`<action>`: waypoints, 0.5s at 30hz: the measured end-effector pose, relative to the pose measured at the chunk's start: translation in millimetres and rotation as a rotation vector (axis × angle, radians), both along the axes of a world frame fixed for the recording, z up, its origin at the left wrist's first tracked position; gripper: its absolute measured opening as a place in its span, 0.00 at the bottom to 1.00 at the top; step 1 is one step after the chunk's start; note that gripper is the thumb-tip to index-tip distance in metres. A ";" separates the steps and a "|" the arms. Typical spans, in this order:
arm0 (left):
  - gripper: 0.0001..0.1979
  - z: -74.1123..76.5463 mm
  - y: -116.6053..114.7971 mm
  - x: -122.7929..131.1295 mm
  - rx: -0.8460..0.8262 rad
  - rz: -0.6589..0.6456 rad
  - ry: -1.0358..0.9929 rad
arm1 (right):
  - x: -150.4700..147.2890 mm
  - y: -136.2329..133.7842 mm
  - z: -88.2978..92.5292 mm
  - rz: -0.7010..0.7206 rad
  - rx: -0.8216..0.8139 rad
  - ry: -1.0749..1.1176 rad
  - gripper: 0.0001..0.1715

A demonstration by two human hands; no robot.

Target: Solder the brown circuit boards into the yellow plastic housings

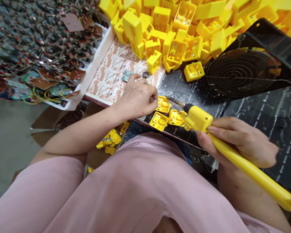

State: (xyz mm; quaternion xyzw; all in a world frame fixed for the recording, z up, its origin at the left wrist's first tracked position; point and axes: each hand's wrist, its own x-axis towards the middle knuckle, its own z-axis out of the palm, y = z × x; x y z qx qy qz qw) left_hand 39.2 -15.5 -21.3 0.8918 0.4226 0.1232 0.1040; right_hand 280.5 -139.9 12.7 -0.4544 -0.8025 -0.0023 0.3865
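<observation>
My right hand (242, 139) is wrapped round a yellow soldering iron (200, 118) with a thick yellow handle. Its metal tip points left, over several small open yellow plastic housings (159, 121) at the table's front edge. Metal contacts show inside these housings. Just left of the tip, my left hand (139, 97) has its thumb and forefinger pressed together above the nearest housing. Whatever they may pinch is too small to make out. Beyond its knuckles lie a small green circuit board (126, 75) and a small round black part (145, 74).
A heap of yellow housings (160, 19) covers the back of the table. At the right stands a black fan (242, 71) with a wire guard. A white foam tray (97, 61) of circuit boards (43, 42) is at the left. More yellow pieces (111, 139) lie below the table edge.
</observation>
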 end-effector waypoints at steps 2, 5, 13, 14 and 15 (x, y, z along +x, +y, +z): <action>0.12 0.3 0.1 0.0 -0.007 0.001 0.000 | 0.9 -1.0 0.5 -0.009 0.006 0.003 0.10; 0.11 1.5 0.4 -0.3 -0.018 0.002 0.006 | 0.6 -2.9 -2.8 -0.018 -0.027 -0.022 0.10; 0.12 2.1 0.5 0.9 -0.027 0.001 0.029 | -5.3 4.7 -10.9 0.073 -0.002 -0.028 0.10; 0.12 1.9 0.5 1.4 -0.026 0.004 0.034 | -4.7 4.5 -9.2 0.085 0.000 -0.038 0.10; 0.12 1.8 0.5 1.8 -0.024 0.007 0.036 | -3.3 3.6 -6.8 0.086 -0.023 -0.032 0.10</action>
